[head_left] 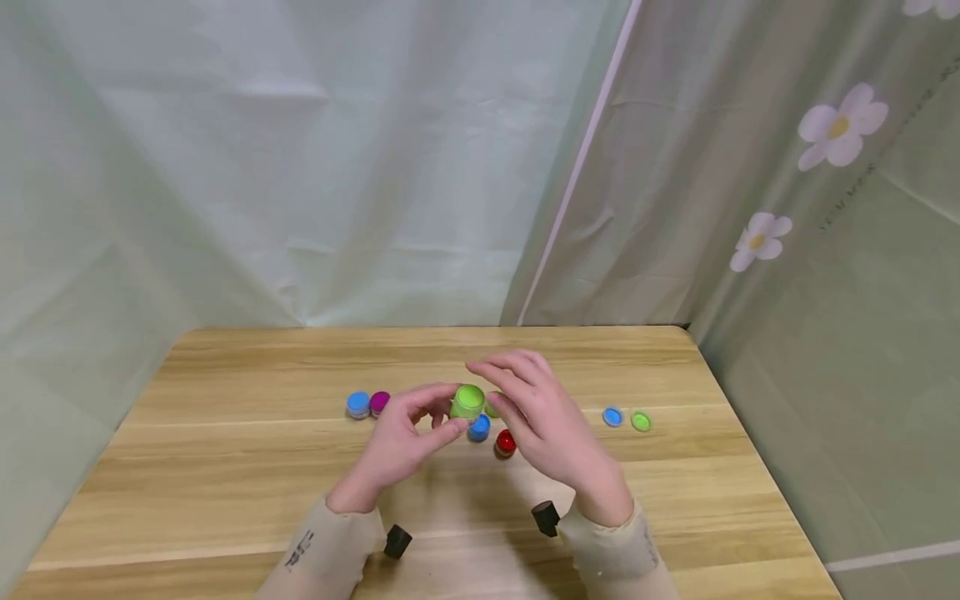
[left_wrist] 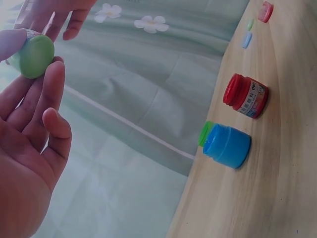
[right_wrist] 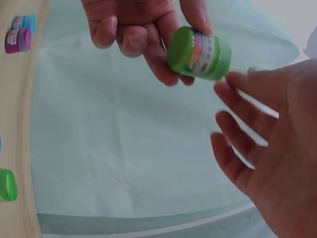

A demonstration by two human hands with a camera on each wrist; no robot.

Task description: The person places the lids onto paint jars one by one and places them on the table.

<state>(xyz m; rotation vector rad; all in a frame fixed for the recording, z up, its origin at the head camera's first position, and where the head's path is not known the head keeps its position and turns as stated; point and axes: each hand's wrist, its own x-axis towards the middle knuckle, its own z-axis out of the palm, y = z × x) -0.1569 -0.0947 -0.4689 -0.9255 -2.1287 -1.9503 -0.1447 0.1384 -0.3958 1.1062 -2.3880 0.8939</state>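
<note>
My left hand [head_left: 405, 442] holds a small green paint jar [head_left: 468, 402] above the table, thumb on one side and fingers on the other. A printed label shows on its side in the right wrist view. My right hand [head_left: 546, 421] is beside the jar, its fingers spread and gently bent, the fingertips right at one end of it. Below the hands stand an uncapped red paint jar [left_wrist: 246, 96], a blue paint jar [left_wrist: 227, 146] and another green paint jar [left_wrist: 204, 134], which is partly hidden behind the blue one.
Left of the hands, a blue jar [head_left: 358, 405] and a purple jar [head_left: 380, 402] stand side by side. At right lie a blue lid [head_left: 612, 417] and a green lid [head_left: 641, 421]; a red lid [left_wrist: 266, 12] shows nearby. Curtains hang behind the wooden table [head_left: 225, 467].
</note>
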